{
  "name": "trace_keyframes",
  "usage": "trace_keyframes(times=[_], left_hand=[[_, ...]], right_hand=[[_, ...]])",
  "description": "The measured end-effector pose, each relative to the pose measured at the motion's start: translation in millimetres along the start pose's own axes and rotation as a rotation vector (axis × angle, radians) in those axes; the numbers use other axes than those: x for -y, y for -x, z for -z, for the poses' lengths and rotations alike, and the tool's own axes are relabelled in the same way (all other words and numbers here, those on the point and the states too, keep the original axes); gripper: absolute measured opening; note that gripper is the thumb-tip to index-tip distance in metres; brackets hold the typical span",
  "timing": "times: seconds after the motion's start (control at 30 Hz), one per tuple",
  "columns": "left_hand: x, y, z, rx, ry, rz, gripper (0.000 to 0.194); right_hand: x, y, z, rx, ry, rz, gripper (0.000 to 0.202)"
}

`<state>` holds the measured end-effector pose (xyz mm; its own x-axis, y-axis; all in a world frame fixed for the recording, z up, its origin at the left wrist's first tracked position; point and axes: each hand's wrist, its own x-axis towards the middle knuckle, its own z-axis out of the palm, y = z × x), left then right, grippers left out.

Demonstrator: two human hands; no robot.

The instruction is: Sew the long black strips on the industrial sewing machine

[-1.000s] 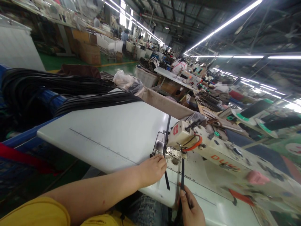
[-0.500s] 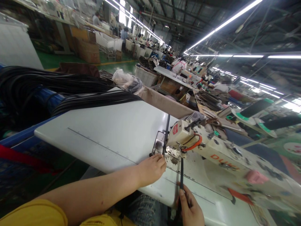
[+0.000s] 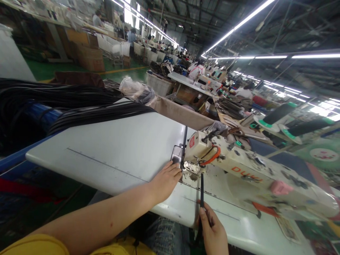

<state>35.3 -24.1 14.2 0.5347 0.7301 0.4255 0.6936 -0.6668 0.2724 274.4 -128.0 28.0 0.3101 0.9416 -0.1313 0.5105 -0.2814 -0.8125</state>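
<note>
A white sewing machine with an orange cable stands on the pale work table. One black strap runs from the machine's needle area down to my right hand, which pinches it at the table's front edge. Behind the needle area a length of black strap continues toward the back of the table. My left hand lies flat with fingers stretched out, fingertips beside the metal plate left of the needle. The needle itself is too small to make out.
A thick bundle of black straps hangs over the table's left corner and a blue rack. Behind the table stands a beige bin. Thread spools are at the right. People work at machines farther back.
The whole view has shifted a little, so things appear farther left. My left fingers are slightly farther forward on the plate. My right hand keeps its pinch on the strap.
</note>
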Motion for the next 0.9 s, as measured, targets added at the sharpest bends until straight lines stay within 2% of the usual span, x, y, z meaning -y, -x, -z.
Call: trace_keyframes(times=[0.3,0.47,0.6,0.73,0.9], left_hand=[[6,-5,0.7,0.114,0.108,0.103,0.057],[15,-16,-4.8,0.005,0.26,0.199,0.037],[40,-42,-9.3,0.012,0.286,0.264,0.031],[68,-76,-15.7,0.063,0.265,0.274,0.037],[82,-110,-22.2,0.101,0.28,0.273,0.046]], right_hand=[[9,2,-1,0.014,-0.019,0.023,0.07],[9,9,-6,0.019,-0.022,0.027,0.075],[19,21,-19,0.093,0.012,0.083,0.077],[35,29,-36,0.204,-0.002,0.155,0.072],[50,26,-48,0.263,0.016,0.15,0.061]])
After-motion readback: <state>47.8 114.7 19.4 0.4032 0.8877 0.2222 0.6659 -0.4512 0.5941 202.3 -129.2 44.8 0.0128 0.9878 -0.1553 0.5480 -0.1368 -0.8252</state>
